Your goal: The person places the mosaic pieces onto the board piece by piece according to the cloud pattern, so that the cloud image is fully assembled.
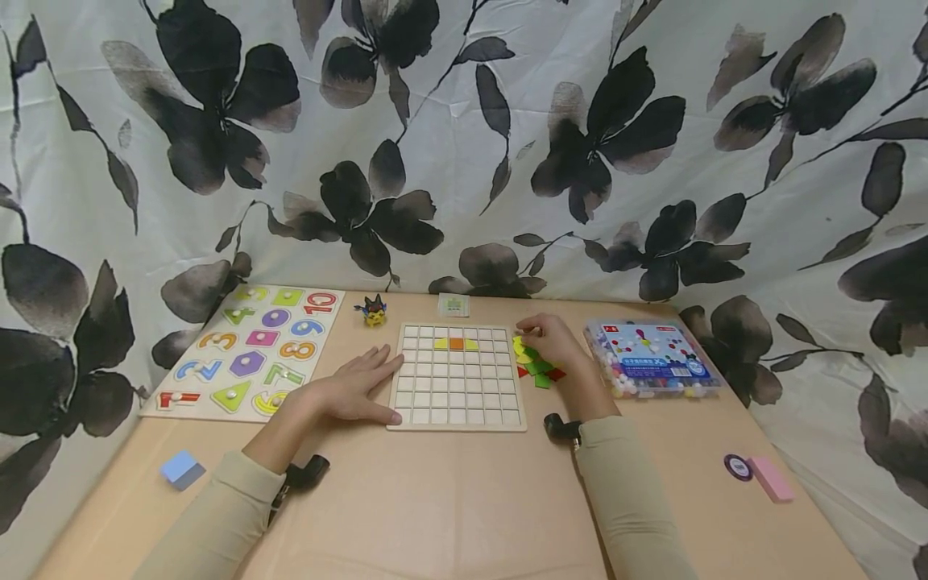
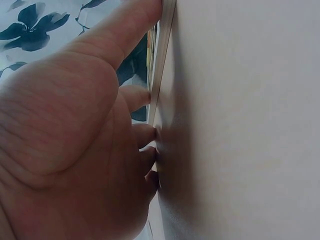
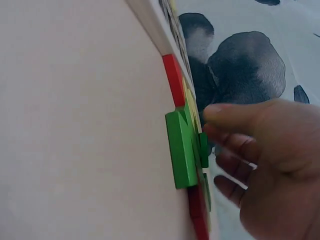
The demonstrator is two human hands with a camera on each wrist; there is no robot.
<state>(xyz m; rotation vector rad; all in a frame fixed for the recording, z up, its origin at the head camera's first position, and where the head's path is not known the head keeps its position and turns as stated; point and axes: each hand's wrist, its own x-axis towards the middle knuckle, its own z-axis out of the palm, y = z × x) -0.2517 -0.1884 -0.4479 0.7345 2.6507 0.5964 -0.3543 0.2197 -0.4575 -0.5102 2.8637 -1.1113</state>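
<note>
A white grid board (image 1: 457, 395) lies on the table, with an orange square tile (image 1: 456, 344) between two yellow tiles in an upper row. My left hand (image 1: 357, 385) is spread at the board's left side, fingers and thumb touching its edge. In the left wrist view, the left thumb (image 2: 120, 35) reaches the wooden rim. My right hand (image 1: 554, 342) is over a heap of green, yellow and red tiles (image 1: 536, 366) beside the board. The right thumb and forefinger come together close above the heap; I cannot tell whether they pinch a tile.
Left of the board lies a number-and-shape puzzle board (image 1: 300, 374), with a small figurine (image 1: 373, 311) near it. A small card (image 1: 453, 305) is behind the grid board. At right stand a clear bead box (image 1: 652, 360), a round disc (image 1: 738, 467) and a pink block (image 1: 771, 479). A blue block (image 1: 182, 470) sits front left.
</note>
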